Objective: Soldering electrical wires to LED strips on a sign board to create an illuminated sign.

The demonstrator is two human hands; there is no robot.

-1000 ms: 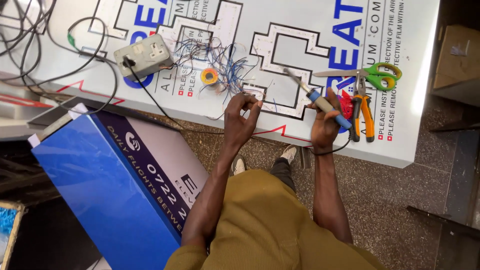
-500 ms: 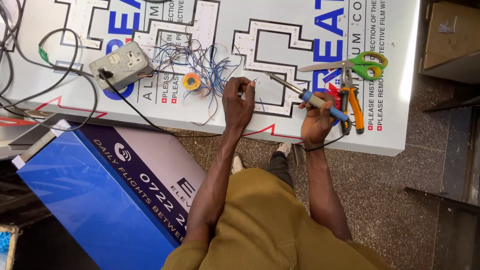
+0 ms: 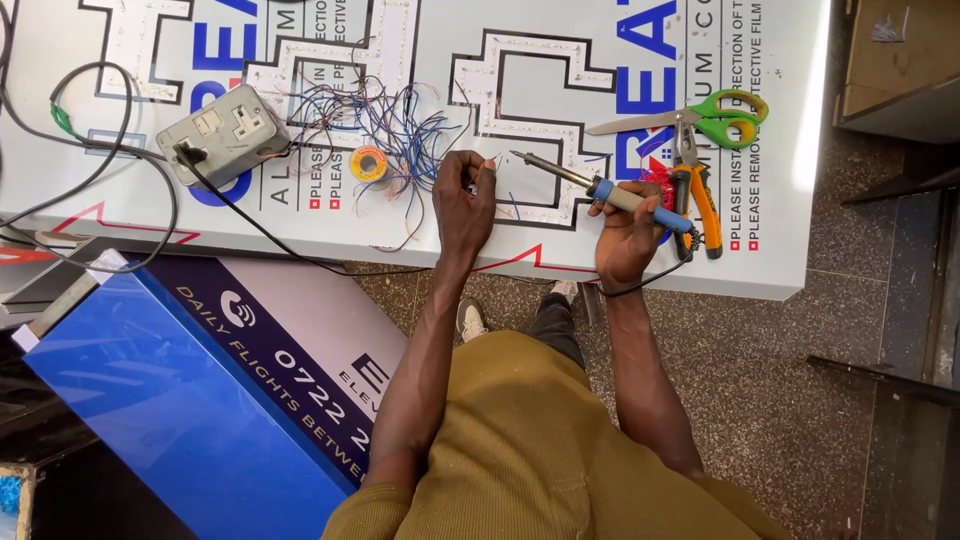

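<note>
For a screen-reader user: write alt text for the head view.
The right hand holds a blue-handled soldering iron while the left hand pinches a thin wire over a white sign panel, with scissors and tangled wires nearby.

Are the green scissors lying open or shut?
Open. The scissors lie flat on the white sign panel with their two blades spread a little apart at the tips, beyond the right hand and untouched.
</note>
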